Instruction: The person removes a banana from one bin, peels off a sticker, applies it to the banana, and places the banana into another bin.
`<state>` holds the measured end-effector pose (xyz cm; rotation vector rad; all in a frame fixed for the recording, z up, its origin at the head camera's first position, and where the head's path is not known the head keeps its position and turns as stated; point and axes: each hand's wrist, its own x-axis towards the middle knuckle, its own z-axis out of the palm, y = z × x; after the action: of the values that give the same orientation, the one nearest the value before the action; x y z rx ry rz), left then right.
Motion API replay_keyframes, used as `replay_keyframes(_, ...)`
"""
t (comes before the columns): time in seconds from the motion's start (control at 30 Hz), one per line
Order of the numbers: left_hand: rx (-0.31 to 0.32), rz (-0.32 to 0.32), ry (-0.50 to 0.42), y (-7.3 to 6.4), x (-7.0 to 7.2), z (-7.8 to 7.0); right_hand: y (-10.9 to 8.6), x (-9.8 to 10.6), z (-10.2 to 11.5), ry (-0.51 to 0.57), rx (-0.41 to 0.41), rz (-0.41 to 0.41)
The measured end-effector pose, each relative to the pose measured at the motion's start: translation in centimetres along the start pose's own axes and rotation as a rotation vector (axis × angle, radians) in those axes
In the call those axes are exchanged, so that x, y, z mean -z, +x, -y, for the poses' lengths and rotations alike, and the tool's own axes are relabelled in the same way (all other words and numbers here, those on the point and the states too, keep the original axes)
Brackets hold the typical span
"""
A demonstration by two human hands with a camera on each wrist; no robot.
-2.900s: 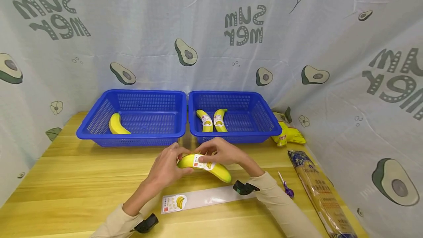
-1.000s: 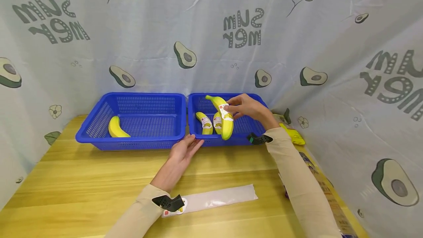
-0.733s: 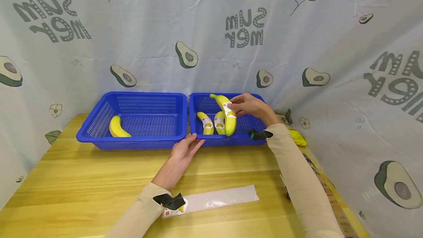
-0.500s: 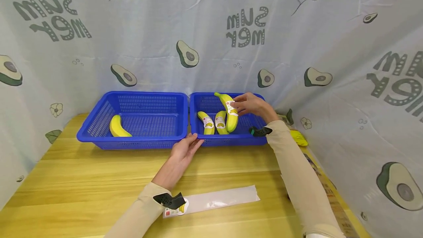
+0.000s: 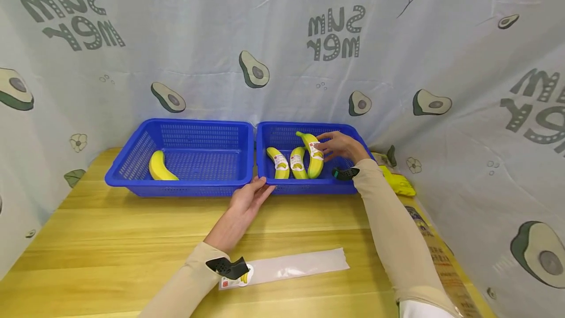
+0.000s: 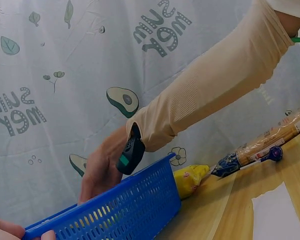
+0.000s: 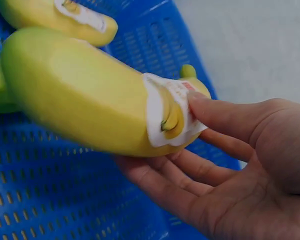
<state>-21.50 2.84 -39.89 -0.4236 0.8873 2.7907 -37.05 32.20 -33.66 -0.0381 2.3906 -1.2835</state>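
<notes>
In the right blue basket (image 5: pixel 318 188), my right hand (image 5: pixel 339 146) holds a yellow banana (image 5: pixel 315 165) between thumb and fingers. A white banana label (image 7: pixel 172 110) wraps its middle, with my thumb pressing on it. Two more labelled bananas, one at the left (image 5: pixel 279 166) and one in the middle (image 5: pixel 298 165), lie side by side in that basket. My left hand (image 5: pixel 246 199) grips the basket's front left rim, thumb on top and fingers below. The left blue basket (image 5: pixel 190 189) contains one banana (image 5: pixel 161 167) with no label visible.
A pale backing strip (image 5: pixel 297 265) with a banana label at its left end lies on the wooden table (image 5: pixel 110 249). Right of the baskets are a yellow packet (image 5: pixel 400 183), a long brown package (image 6: pixel 277 135) and a purple lollipop (image 6: pixel 275 153). A printed curtain (image 5: pixel 198 38) hangs behind.
My right hand has carried the labelled banana from above the table into the right basket and lowered it beside the other two. My left hand let go of the banana and moved to the basket rim.
</notes>
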Motion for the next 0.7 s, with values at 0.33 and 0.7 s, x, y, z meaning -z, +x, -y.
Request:
replay_keyframes(0.33, 0.007, -0.028, 0.003, 0.0, -0.1, 0.1, -0.2, 0.6, -1.1, 0.012, -0.114, 0.064)
replay_keyframes(0.7, 0.001, -0.024, 0.006, 0.0, 0.0, 0.0, 0.6, 1.3, -2.2, 0.007, -0.162, 0.128)
